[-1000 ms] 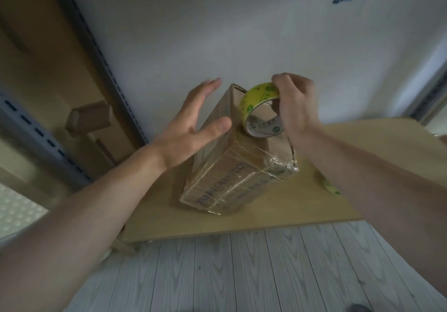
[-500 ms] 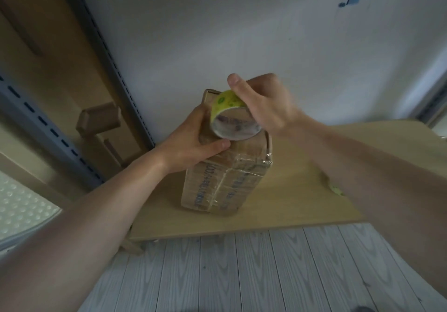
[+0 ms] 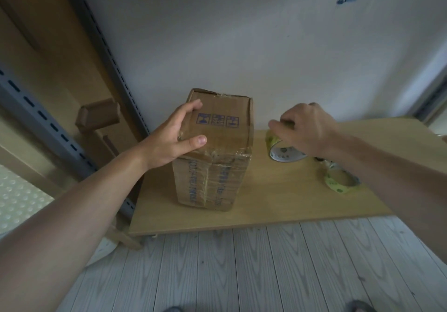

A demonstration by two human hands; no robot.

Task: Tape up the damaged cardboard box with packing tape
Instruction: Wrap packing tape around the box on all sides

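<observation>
Box (image 3: 217,142) upright, spare roll (image 3: 337,188) right — shelving (image 3: 48,123) left

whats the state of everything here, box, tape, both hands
cardboard box, standing on end on the table, top closed, clear tape over its seams
left hand, grips the box's top edge
tape roll, held on edge to the right of the box, apart from it
right hand, pinches the tape roll's rim
second tape roll, lying on the table, untouched
</observation>
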